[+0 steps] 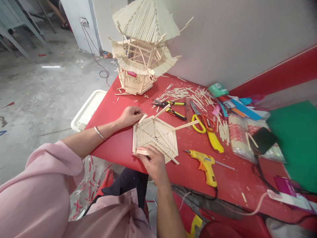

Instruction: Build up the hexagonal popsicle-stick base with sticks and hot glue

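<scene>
A hexagonal base of wooden sticks (146,134) lies flat on the red table, with short stick posts rising from its corners. At its far left corner, my left hand (130,116) is closed, fingertips on a short wooden stick (142,119). My right hand (154,162) rests over the near edge and pinches another wooden stick (142,152) at the near left corner. Two loose sticks (166,151) lie across the base by that hand. Longer posts (184,125) stand out from the right and far corners. My fingers partly hide both gripped sticks.
A stick pagoda (142,59) stands at the back. Pliers (170,107), yellow-handled scissors (198,123), a utility knife (215,140) and a yellow glue gun (204,163) lie right of the base. Scattered sticks (180,94), bagged sticks (239,135) and cables surround them.
</scene>
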